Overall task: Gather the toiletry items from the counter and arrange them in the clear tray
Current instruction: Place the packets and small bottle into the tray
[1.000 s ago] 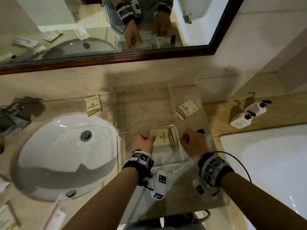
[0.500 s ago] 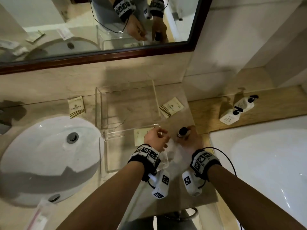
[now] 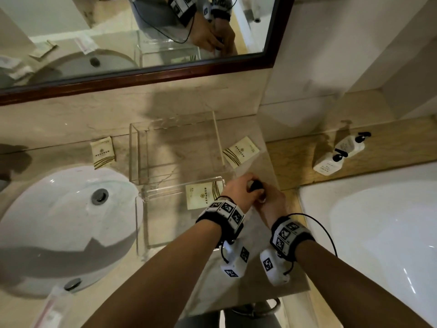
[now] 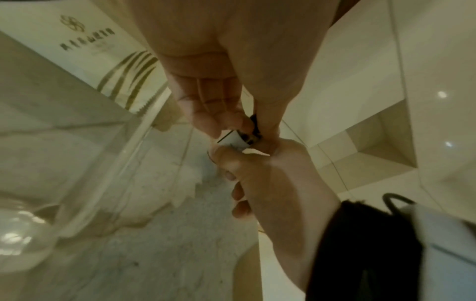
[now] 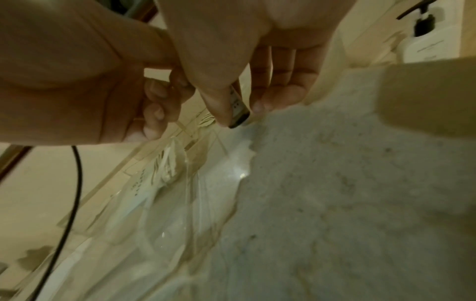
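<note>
Both hands meet just right of the clear tray (image 3: pixel 139 162) on the bench (image 3: pixel 250 268), clamped on one small bottle (image 3: pixel 256 185). The left hand (image 3: pixel 238 189) pinches its black cap end; the right hand (image 3: pixel 272 204) grips the white body, thumb and fingers (image 5: pixel 260 101) round it. Most of the bottle is hidden by fingers, its label unreadable. A sachet (image 3: pixel 203 196) lies in the tray's near part, its right edge covered by the left hand. Two more sachets lie outside, one left (image 3: pixel 102 152) and one right (image 3: pixel 240 151) of the tray. A packet (image 3: pixel 50 308) at the near left is blurred and cut off
</note>
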Tool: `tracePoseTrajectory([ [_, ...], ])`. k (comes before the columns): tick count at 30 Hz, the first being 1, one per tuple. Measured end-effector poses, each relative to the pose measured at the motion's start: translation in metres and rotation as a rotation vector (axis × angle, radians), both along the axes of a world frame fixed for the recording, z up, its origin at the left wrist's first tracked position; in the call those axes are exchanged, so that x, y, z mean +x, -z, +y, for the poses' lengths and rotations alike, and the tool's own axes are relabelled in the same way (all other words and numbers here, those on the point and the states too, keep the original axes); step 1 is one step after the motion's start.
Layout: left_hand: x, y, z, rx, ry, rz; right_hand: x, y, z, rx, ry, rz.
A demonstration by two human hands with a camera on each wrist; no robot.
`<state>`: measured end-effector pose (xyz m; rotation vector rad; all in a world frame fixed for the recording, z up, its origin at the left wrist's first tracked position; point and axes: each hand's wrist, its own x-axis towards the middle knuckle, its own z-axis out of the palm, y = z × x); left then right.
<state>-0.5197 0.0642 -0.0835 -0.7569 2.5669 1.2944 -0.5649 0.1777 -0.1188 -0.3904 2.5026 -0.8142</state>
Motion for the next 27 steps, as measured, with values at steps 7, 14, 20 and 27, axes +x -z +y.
tracePoseTrajectory([
  [7,0.066,-0.003,-0.025,0.075,-0.255,0.15,0.028,-0.017,-0.007,-0.075,-0.29,0.163],
  [14,0.154,0.013,-0.043,0.189,-0.497,0.031,0.07,-0.017,-0.031,0.003,-0.684,0.245],
  [20,0.153,0.032,-0.051,0.168,-0.595,-0.103,0.077,-0.012,-0.048,0.04,-0.742,0.375],
  [27,0.139,0.036,-0.054,0.195,-0.657,-0.154,0.06,-0.01,-0.049,0.108,-0.718,0.352],
])
